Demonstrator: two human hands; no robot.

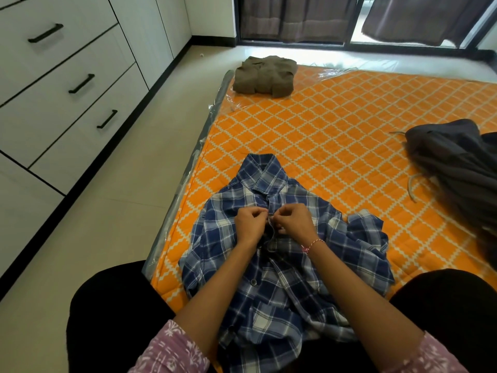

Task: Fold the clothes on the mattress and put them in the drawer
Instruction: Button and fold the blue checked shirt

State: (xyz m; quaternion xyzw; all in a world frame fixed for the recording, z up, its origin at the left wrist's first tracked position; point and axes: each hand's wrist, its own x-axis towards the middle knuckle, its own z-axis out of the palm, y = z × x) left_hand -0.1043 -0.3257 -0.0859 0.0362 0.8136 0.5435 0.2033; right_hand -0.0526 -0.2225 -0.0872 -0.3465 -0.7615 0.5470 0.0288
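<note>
We cannot see the button under the left hand (250,222) and right hand (293,220), whose fingertips cover the plaid shirt (271,281) placket. The shirt's hem runs off the bottom edge. The grey clothes (454,160) blur and are cut off at right. The drawers (67,84) are cropped left.

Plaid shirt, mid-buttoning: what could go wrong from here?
1. Both hands, left and right, pinch the placket of the plaid shirt; its right side is bunched, so it may fold unevenly.
2. The shirt hangs over the mattress edge onto the lap and could slide off.
3. The grey clothes lie unfolded.
</note>
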